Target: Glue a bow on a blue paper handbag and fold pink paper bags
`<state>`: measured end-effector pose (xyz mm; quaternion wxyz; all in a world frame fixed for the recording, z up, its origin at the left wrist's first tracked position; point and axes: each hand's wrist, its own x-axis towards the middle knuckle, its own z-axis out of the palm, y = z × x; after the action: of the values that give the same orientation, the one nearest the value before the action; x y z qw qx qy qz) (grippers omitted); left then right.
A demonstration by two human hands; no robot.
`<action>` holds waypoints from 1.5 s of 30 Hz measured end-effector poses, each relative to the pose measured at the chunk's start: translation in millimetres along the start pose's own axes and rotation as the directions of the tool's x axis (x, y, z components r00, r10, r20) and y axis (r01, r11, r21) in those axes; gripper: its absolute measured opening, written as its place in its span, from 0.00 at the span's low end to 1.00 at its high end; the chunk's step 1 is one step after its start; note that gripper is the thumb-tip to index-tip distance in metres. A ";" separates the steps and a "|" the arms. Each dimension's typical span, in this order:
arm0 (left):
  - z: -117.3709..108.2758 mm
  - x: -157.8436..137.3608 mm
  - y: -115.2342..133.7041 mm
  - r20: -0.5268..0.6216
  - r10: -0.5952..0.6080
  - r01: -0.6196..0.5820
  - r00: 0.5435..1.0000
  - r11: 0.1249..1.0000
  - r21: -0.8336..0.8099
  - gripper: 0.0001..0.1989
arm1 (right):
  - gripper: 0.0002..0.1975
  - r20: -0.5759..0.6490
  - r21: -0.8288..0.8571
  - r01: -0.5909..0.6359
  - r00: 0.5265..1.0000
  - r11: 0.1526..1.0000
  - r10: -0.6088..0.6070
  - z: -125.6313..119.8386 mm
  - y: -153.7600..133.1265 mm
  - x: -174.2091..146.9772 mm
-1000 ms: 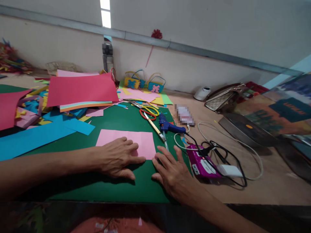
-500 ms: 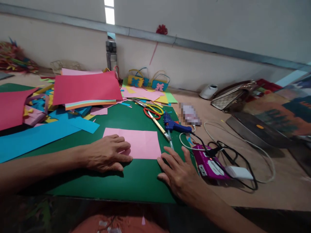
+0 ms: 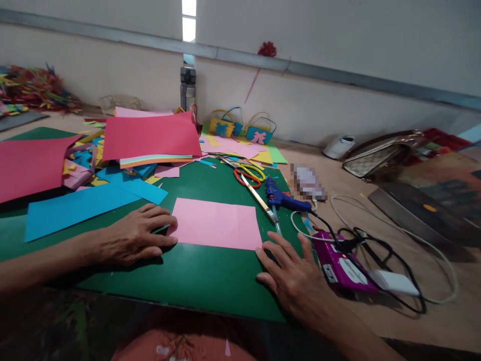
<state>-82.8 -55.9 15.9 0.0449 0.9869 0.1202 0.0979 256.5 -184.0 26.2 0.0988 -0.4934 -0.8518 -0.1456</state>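
Note:
A pink sheet of paper [image 3: 218, 223] lies flat on the green mat [image 3: 195, 276], with a faint crease down its middle. At its left edge rests my left hand [image 3: 137, 234], fingers spread and the tips touching the paper. My right hand [image 3: 289, 265] is by the lower right corner, fingers apart, one fingertip at that corner. Just beyond it lie a utility knife [image 3: 259, 198], red-handled scissors [image 3: 246, 178], yellow-handled scissors [image 3: 257, 172] and a blue glue gun [image 3: 285, 200].
Blue paper strips [image 3: 82, 208] and a stack topped by a red sheet [image 3: 152, 135] lie at the left. Small paper bags [image 3: 259, 134] stand at the back. A purple power strip [image 3: 341, 265] with tangled cables, a phone [image 3: 308, 181] and a handbag [image 3: 376, 155] are on the right.
My left hand has slid left across the pink paper to its left edge, uncovering more of it. My right hand stays at the lower right corner. The whole view has shifted slightly.

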 end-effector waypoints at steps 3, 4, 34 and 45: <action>-2.0 -11.9 -2.4 -0.011 -0.011 0.011 1.000 1.000 0.003 0.19 | 0.14 -0.018 0.009 -0.012 1.000 1.000 0.013 1.1 0.3 0.3; -3.2 -15.8 -2.5 -0.007 -0.022 0.022 1.000 1.000 0.006 0.18 | 0.14 -0.018 0.011 -0.014 1.000 1.000 0.014 1.7 0.4 0.2; 28.1 75.0 17.0 0.209 -0.001 0.017 0.978 0.997 -0.073 0.40 | 0.17 0.867 0.194 -0.751 0.432 0.631 0.248 -10.3 -10.2 124.3; 31.3 73.0 15.9 0.209 -0.012 0.018 0.978 0.999 -0.029 0.38 | 0.17 0.831 0.095 -0.816 0.380 0.570 0.406 -20.7 12.1 86.0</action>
<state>-3.3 -55.3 0.5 0.0732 0.9900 0.1209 -0.0046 225.1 -115.6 74.2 -0.0806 -0.7523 -0.5594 0.3386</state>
